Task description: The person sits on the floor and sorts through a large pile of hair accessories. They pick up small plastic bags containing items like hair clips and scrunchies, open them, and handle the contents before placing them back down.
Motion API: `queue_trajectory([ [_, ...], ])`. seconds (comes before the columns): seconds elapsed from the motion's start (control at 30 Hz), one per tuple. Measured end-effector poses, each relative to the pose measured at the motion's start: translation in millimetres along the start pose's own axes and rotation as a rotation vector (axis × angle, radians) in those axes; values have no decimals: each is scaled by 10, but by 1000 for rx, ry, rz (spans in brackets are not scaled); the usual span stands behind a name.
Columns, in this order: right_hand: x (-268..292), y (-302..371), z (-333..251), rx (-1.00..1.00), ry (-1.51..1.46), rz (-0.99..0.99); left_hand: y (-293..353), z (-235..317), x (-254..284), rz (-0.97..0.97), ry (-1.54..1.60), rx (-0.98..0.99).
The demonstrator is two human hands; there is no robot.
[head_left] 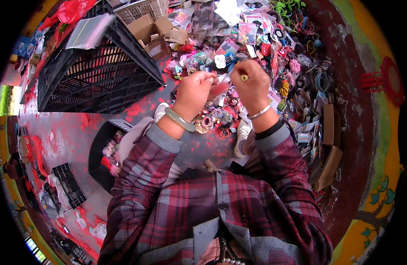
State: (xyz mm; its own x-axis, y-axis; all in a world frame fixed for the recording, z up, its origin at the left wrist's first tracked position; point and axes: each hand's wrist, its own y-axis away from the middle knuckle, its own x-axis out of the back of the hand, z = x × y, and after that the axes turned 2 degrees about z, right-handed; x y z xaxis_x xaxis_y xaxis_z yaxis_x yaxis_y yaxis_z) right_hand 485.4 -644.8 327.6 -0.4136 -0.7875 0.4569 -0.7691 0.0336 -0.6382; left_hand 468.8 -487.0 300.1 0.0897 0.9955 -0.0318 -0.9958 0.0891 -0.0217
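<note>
Both my hands are raised over a heap of hair ties and small accessories [216, 115]. A small clear plastic bag [219, 89] with something pinkish in or behind it spans the gap between them. My left hand [193, 95] pinches the bag's edge between thumb and fingers. My right hand [253, 84] is curled closed at the bag's other side. A small yellow ring-shaped piece [244, 77] shows within its curled fingers. Whether those fingertips also grip the bag is hard to make out.
A black plastic crate [101, 73] with a stack of clear bags [89, 32] on it stands at left. Near my left leg sits a black bin [98, 152] of pink items. Cardboard boxes [155, 46] lie at the back, more cardboard [329, 126] at right.
</note>
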Motion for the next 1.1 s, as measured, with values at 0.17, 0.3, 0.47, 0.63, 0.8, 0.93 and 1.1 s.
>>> queue_trajectory([
  [0.17,223,-151,398,-554,-567,134,-52,194,130,-7,420,235],
  [0.3,437,-246,440,-648,-878,204,-100,213,318,68,579,220],
  [0.47,626,-318,313,-478,-743,-179,-146,298,485,170,579,149],
  [0.63,488,-81,-151,-73,-625,-1381,-168,322,569,188,588,122],
  [0.8,235,46,-274,73,-34,-1264,-166,324,525,155,572,145],
  [0.93,290,59,-251,106,-321,-1097,-156,332,488,151,542,163],
  [1.1,300,35,-186,61,-443,-911,-146,326,499,112,542,165],
])
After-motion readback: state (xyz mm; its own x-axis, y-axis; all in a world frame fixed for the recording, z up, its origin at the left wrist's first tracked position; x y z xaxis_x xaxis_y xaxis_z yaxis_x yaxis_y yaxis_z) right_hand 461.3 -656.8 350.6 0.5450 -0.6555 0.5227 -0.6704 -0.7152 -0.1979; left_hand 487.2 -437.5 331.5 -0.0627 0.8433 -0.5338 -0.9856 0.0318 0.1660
